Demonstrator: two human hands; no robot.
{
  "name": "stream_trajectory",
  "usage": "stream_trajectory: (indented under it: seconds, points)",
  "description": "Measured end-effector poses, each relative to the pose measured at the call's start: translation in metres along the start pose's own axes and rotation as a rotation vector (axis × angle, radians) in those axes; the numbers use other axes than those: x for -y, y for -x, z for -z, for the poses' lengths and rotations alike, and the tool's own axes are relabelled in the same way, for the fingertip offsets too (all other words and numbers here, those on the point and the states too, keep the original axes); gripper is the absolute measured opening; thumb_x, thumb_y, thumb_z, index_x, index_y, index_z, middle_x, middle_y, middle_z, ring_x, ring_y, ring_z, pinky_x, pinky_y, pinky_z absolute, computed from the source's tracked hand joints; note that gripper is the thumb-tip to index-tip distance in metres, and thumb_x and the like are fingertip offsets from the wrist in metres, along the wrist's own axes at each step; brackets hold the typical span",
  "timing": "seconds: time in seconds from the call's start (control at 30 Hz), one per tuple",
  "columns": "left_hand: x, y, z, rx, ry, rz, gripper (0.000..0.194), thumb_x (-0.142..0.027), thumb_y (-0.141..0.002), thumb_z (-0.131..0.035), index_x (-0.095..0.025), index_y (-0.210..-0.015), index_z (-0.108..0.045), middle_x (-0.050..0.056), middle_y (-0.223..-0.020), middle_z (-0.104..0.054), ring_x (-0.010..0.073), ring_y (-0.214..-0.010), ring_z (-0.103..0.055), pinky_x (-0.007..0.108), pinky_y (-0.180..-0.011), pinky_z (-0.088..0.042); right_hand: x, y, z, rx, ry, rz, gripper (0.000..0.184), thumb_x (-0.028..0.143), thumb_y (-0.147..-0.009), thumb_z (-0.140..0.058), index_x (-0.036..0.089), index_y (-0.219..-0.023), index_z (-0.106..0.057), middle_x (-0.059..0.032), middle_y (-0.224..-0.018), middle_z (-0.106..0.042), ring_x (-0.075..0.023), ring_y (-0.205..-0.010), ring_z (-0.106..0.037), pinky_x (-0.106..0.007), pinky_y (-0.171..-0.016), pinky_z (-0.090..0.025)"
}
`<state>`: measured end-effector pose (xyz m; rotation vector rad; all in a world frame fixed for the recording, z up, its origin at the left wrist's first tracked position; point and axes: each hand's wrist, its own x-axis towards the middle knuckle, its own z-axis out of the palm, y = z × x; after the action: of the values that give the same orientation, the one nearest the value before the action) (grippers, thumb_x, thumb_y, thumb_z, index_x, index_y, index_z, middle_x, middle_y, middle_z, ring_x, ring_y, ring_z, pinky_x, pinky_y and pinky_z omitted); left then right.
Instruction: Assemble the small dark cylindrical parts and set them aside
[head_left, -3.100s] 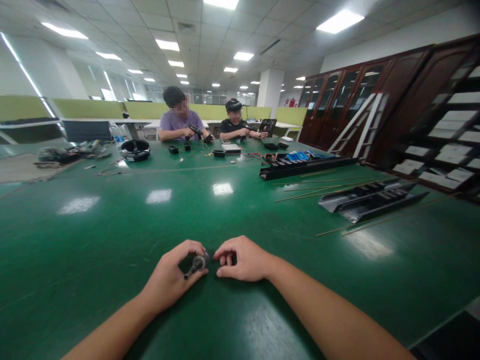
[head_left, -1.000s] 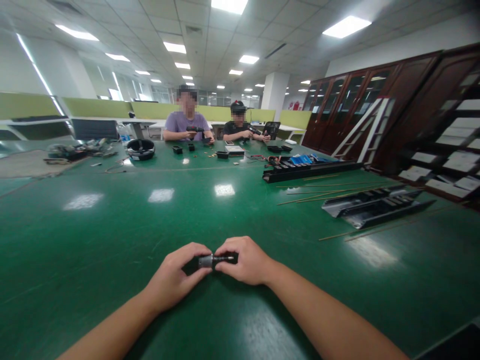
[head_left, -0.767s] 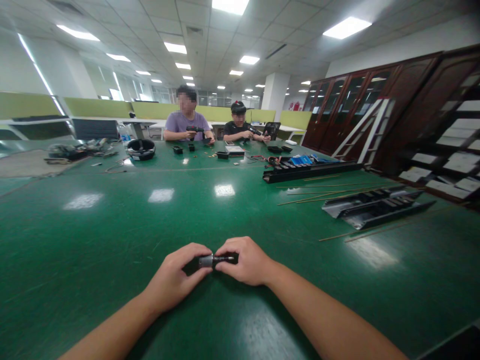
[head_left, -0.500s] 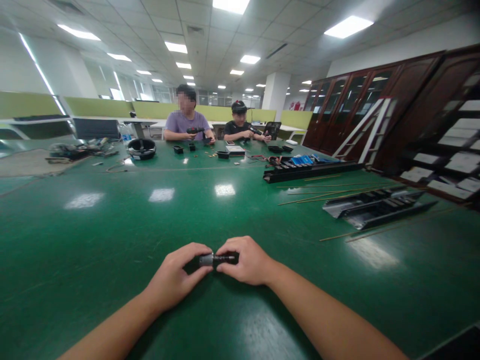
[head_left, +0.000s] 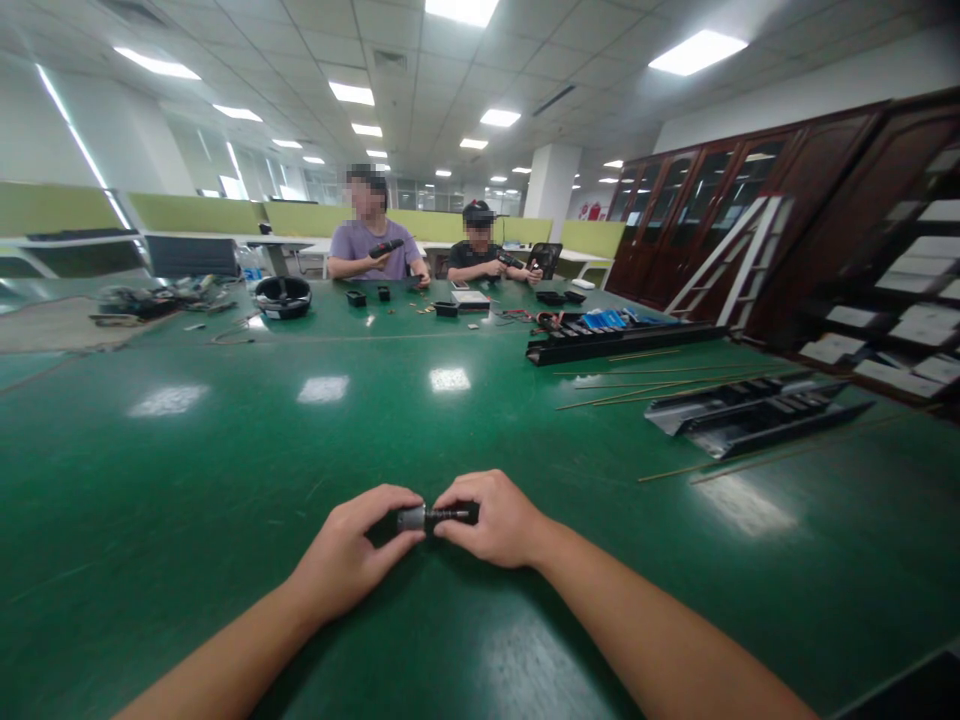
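Low in the middle of the head view, my left hand (head_left: 361, 545) pinches a short silver cylinder (head_left: 412, 518) between thumb and fingers. From its right end runs a dark, thin ribbed rod (head_left: 442, 515), gripped by the thumb and fingers of my right hand (head_left: 491, 520). Both pieces lie level, in line with each other, just over the green table (head_left: 390, 430). Whether they are one part or two pressed together, I cannot tell. My right fingers cover some of the rod.
Black metal channels (head_left: 750, 415) and thin brass-coloured rods (head_left: 660, 385) lie to the right. Farther back are another long channel (head_left: 630, 343), small black boxes (head_left: 446, 310) and a round black container (head_left: 283, 298). Two people sit opposite, one holding a power drill (head_left: 386, 248).
My hands stay almost in place, with only a slight shift of the right fingers along the rod. Across the table, the person in purple has raised and tilted the drill.
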<state>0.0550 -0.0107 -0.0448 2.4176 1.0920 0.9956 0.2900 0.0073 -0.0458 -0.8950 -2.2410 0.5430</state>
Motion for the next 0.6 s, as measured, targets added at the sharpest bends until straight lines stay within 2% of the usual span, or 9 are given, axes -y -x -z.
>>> stream_trajectory:
  seconds: [0.6]
  points:
    - [0.0011,0.0016,-0.0003,-0.014,-0.009,0.017,0.025,-0.030,-0.087,-0.068,-0.025,-0.110,-0.063,0.001,-0.104,-0.070,0.0165,-0.096,-0.067,0.028,-0.088,-0.053,0.0020,-0.0007,0.0034,-0.002,-0.011,-0.019,0.014,0.026,-0.079,-0.072,0.018,-0.091,-0.075,-0.0035,-0.082,-0.073,-0.0162,-0.076,-0.066,-0.025,-0.071,-0.046]
